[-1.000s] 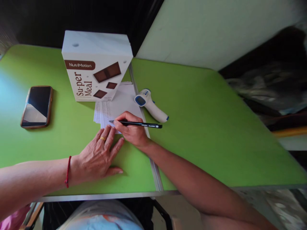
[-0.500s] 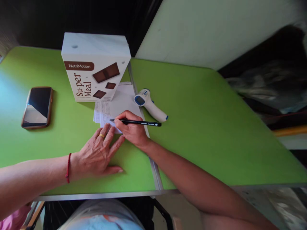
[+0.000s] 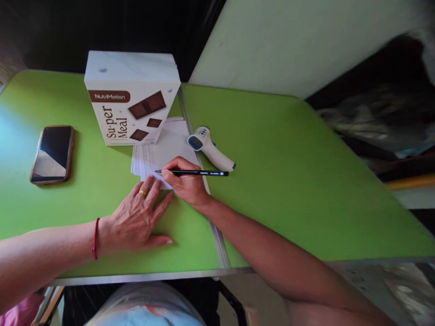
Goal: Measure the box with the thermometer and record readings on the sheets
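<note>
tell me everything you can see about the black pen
The black pen is slim and straight, seemingly plastic, with small pale lettering and a white mark near its back end. The right hand grips it near the front, and it runs nearly straight across the view. Its thin, uncapped tip points left over the paper; whether it touches is too small to tell.

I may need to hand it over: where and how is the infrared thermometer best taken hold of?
Probably by the slim handle of the infrared thermometer, from the right: it is narrower than the head and slants rightward, away from the paper. The black pen ends close to its near side, so the far side looks freer.
</note>
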A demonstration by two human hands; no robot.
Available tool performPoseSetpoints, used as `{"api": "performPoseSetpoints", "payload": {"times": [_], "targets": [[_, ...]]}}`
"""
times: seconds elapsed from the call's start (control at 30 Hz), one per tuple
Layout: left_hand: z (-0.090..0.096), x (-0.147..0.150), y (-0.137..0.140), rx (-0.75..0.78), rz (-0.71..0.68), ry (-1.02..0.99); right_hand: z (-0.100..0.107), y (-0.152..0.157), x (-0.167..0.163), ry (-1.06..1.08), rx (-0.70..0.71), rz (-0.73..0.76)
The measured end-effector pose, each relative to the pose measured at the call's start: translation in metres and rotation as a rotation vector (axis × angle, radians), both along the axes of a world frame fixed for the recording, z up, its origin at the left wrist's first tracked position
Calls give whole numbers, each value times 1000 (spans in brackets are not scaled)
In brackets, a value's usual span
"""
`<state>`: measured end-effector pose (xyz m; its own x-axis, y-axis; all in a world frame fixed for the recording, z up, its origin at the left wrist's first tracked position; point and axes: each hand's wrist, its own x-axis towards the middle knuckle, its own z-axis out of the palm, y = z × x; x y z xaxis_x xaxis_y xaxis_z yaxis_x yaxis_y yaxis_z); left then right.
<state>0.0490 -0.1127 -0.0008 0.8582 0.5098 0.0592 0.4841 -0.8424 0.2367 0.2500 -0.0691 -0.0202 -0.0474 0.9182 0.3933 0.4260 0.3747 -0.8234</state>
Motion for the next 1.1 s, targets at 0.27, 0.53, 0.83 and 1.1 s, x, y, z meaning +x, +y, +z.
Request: {"api": "performPoseSetpoints", "payload": {"times": [0.27,0.53,0.83,1.1], "targets": [[-4,-3,2,81,-20,-27,3,1,-3,20,-41,-5],[-5,-8,5,58,-16,-22,4,3,-7,31,-58,5],[-6,-11,5,83,-27,-47,1,5,-6,82,-20,-14],[-8,-12,6,67,-12,-51,2,6,-6,34,-44,-28]]}}
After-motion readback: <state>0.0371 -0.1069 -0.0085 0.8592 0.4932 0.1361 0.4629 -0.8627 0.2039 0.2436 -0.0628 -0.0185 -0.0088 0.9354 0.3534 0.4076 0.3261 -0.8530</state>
